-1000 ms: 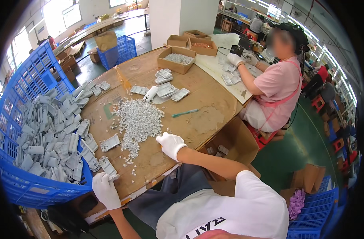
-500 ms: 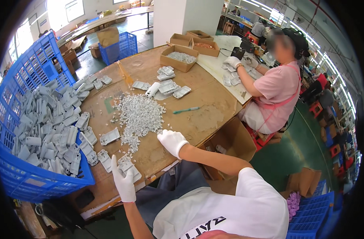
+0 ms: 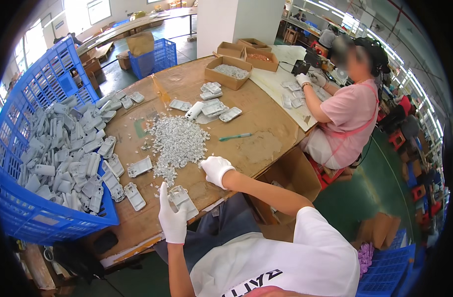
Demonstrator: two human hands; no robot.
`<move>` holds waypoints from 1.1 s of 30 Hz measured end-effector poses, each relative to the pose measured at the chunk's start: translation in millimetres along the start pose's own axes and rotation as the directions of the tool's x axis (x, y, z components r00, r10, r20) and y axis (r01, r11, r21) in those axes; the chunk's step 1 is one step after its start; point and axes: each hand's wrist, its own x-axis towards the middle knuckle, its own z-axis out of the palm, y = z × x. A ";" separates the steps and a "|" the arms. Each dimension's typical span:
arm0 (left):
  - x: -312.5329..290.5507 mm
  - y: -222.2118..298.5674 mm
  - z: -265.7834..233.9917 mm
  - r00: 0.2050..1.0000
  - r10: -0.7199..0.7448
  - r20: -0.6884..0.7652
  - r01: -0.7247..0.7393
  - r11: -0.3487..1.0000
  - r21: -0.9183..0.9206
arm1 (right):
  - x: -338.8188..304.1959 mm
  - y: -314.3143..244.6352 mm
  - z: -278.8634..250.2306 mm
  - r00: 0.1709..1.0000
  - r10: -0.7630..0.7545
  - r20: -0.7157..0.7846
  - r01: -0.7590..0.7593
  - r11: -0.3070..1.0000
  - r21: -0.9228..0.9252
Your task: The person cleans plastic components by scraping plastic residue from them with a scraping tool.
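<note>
My left hand (image 3: 172,221), in a white glove, grips a pale grey plastic casing (image 3: 185,203) at the table's near edge. Its index finger points up along the casing's left side and the thumb lies against it. My right hand (image 3: 217,171), also gloved, is closed just right of a heap of tiny whitish plastic parts (image 3: 179,141). Its fingers curl inward, and whatever they may pinch is hidden. Left of my left hand lie another open casing (image 3: 134,196) and a shallow one (image 3: 140,167).
A large blue crate (image 3: 53,225) full of grey casings tips toward the table at left. Beyond the heap lie more casings (image 3: 214,107) and a green pen (image 3: 235,137). Cardboard boxes (image 3: 229,72) stand at the back. A co-worker in pink (image 3: 352,111) sits at right.
My left hand has moved right with the casing, closer to my right hand. My right hand has barely shifted beside the heap. The view has moved slightly.
</note>
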 end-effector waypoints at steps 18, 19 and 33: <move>2.8 -5.1 15.7 0.999 0.031 0.017 -0.033 0.992 0.121 | -15.3 19.6 33.8 0.789 -0.157 -0.594 0.500 0.724 0.474; 7.7 -6.8 19.4 0.997 0.070 0.016 -0.072 0.983 0.169 | -23.6 17.2 20.0 0.878 -0.122 -0.462 0.400 0.718 0.570; 2.5 3.7 30.0 0.992 0.066 -0.109 -0.037 0.968 0.247 | -50.9 -32.6 6.2 0.871 -0.122 -0.476 0.443 0.616 0.652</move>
